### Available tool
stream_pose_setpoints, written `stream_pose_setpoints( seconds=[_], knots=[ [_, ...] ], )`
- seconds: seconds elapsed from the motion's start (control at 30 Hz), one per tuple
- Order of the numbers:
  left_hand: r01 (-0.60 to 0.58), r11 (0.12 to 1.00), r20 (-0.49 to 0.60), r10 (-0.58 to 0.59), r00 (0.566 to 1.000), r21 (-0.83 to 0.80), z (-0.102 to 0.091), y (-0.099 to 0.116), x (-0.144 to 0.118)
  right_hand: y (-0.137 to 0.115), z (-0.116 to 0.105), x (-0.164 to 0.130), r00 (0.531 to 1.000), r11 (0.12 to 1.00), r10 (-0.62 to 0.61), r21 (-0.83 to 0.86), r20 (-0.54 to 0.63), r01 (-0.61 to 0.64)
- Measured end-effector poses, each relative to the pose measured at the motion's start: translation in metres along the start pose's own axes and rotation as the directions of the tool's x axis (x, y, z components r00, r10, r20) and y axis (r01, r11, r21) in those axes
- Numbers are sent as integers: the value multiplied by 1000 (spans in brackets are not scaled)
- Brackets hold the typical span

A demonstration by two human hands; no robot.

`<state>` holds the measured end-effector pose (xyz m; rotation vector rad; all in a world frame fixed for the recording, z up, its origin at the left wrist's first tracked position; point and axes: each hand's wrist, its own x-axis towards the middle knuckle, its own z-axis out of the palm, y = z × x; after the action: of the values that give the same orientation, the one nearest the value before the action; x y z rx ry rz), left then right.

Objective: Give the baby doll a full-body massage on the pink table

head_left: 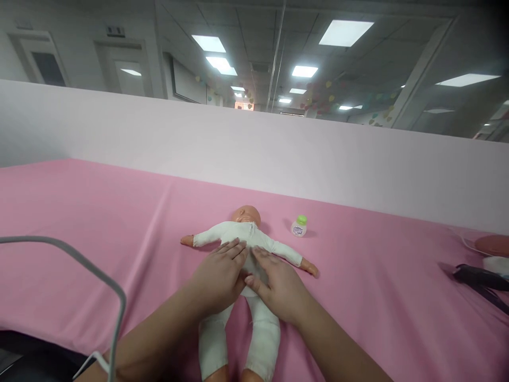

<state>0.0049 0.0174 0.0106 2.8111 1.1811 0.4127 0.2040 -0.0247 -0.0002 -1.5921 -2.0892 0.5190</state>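
Observation:
A baby doll (260, 315) with a white cloth body lies on a pink cloth, arms spread out and its head toward the far wall. My left hand (222, 273) rests on the left side of the doll's torso, fingers stretched out together. On the right side of the torso lies my right hand (280, 284), also flat, its thumb pointing toward the left hand. Both palms face down, so their undersides are hidden. Beyond the doll's right-hand arm stands a small white bottle (298, 227) with a green cap.
The pink cloth (369, 265) covers the table up to a white partition (254, 154). A grey cable (95, 273) curves through the left foreground. At the right edge lie a black object (481, 277) and a reddish-brown item (493, 245), both partly cut off.

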Motion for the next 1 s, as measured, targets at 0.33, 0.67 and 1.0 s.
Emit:
stream_pose_setpoints(
  seconds=[0.33, 0.67, 1.0],
  knots=[
    [-45, 999, 42, 46, 998, -19, 15, -8, 5, 0, 7, 6, 998, 1000, -23, -6, 60, 23],
    [-15, 1000, -19, 15, 1000, -26, 2, -17, 23, 6, -1, 19, 1000, 1000, 11, 27, 10, -11],
    [-32, 999, 17, 32, 999, -6, -9, -22, 28, 5, -10, 23, 1000, 993, 14, 118, 25, -17]
  ],
)
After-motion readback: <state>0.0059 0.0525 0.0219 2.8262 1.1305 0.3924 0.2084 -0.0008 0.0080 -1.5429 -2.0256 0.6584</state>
